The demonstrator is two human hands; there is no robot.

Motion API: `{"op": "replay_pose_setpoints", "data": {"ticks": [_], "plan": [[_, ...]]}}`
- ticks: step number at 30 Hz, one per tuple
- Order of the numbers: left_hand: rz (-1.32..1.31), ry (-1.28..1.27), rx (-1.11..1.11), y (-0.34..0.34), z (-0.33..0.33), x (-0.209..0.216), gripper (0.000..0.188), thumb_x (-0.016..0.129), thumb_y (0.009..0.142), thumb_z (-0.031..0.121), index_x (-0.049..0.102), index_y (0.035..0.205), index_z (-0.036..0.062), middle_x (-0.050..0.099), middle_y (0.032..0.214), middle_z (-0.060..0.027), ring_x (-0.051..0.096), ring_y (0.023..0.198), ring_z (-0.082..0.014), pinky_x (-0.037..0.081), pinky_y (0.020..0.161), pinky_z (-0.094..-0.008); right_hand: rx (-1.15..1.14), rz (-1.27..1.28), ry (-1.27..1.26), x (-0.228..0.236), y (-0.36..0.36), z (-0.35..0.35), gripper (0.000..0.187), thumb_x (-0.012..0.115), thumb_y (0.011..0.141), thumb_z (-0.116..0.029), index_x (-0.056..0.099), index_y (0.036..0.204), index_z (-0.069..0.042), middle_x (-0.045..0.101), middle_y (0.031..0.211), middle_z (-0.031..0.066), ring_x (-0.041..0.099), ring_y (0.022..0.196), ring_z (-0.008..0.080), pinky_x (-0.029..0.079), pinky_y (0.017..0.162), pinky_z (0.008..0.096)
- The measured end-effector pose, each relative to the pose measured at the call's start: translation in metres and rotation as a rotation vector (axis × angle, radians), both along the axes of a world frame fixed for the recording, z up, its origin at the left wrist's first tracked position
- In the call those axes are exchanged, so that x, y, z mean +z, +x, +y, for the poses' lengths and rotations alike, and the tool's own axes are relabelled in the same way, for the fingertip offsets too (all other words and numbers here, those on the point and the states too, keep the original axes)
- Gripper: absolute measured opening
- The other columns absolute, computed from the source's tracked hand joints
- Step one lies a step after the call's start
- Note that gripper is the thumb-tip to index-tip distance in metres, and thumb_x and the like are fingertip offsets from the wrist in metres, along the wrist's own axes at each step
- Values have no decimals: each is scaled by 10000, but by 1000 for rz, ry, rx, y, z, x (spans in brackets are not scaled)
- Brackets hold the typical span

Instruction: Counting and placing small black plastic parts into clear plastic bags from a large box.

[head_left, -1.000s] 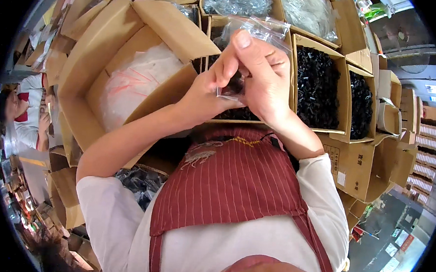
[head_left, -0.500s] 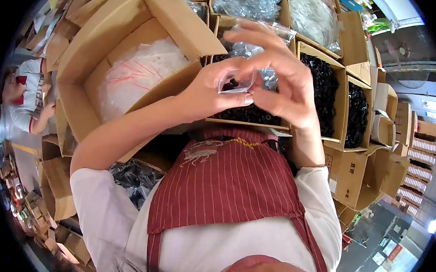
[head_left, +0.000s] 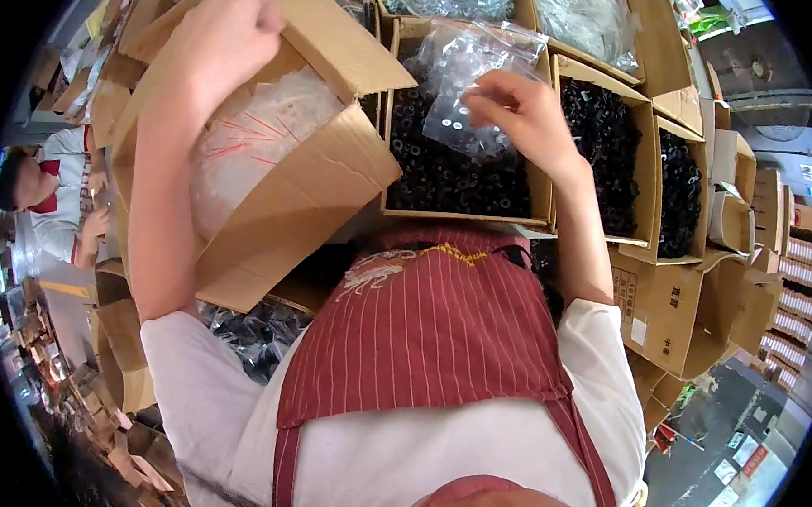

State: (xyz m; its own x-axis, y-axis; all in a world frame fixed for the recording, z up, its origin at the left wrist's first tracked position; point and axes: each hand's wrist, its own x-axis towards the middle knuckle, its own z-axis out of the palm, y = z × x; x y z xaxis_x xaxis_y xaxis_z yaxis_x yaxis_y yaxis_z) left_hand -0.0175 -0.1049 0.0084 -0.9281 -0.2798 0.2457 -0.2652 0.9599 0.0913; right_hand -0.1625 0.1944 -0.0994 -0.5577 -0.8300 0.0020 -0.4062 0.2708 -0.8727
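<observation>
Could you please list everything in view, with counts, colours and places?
Open carton: one, brown, left of centre
Plastic bags: several, clear with red lines, in that carton
Middle carton: one, brown, in front of the person
Small ring-like parts: uncountable, black, in the middle carton
Bags of small rings: count unclear, clear with white rings, over the black parts
Cartons of small parts: two, brown with black contents, right of the middle carton
Cartons of clear items: two, brown, top
Bagged items: several, dark, lower left
Co-worker: one, white top, far left
Apron: one, dark red, on the person
Left hand: one, bare, above the open carton
Right hand: one, bare, at the ring bags
</observation>
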Motion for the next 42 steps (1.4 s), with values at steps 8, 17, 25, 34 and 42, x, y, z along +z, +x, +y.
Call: {"op": "replay_pose_setpoints", "data": {"ticks": [8,17,25,34,42], "plan": [[-241,383,9,6,-110,-160,309,594,855,159,624,1061,-69,707,1033,-254,672,969,-419,514,848,-482,-254,290,-330,-53,-27,-16,219,697,851,-66,715,1069,-45,707,1133,125,698,1020,235,549,880,336],[-382,542,64,-11,-77,-88,120,608,777,41,652,852,-42,708,834,-115,630,742,-184,494,618,-337,-255,136,-386,-33,-8,3,210,641,893,-4,712,1089,-21,731,1108,97,701,1006,181,535,901,296],[-57,661,-1,-6,-72,-39,197,715,919,225,654,913,37,637,772,24,596,785,-67,456,649,-250,-238,-10,-350,-2,11,-2,311,622,918,-12,639,1228,-25,725,1090,83,719,992,169,532,861,291],[-50,373,128,-4,-37,-2,215,693,919,251,605,921,54,692,835,-45,652,708,-140,524,656,-287,-164,-91,-513,1,25,-18,402,609,919,7,552,1317,-14,648,1247,141,719,992,189,546,867,308],[77,352,83,0,-35,1,315,661,944,320,658,1066,30,681,802,-61,643,760,-152,494,716,-299,-214,-68,-587,-9,22,-17,519,613,923,8,438,1410,-18,598,1319,135,697,1031,221,549,884,329]]}}
